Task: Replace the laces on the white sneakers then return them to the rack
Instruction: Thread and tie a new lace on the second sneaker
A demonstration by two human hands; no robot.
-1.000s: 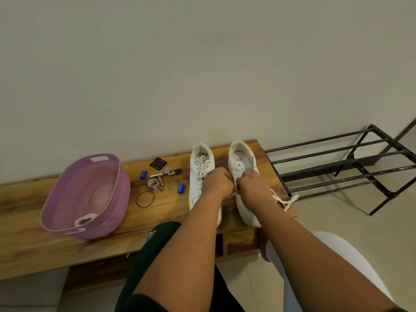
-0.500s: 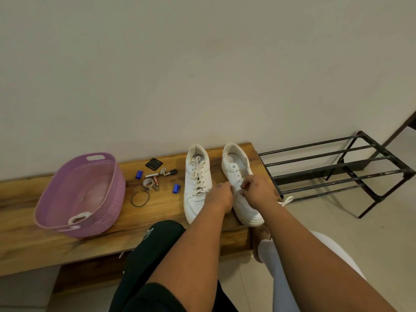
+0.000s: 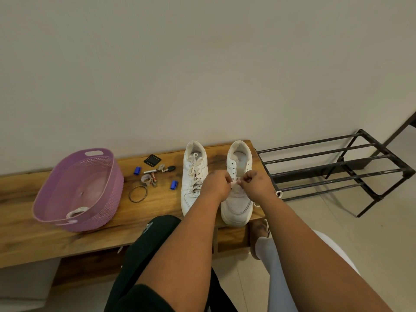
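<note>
Hands are working over the partly laced white leather sneaker (image 3: 236, 199) at the near right of the long wooden bench (image 3: 157, 206), the left hand (image 3: 216, 185) and right hand (image 3: 256, 184) each pinching the pale flat lace (image 3: 234, 182) between curled fingers, while the fully laced white sneaker (image 3: 193, 176) is standing just beside it, and the black metal-bar shoe rack (image 3: 337, 167) is sitting on the floor beyond the bench's right end.
</note>
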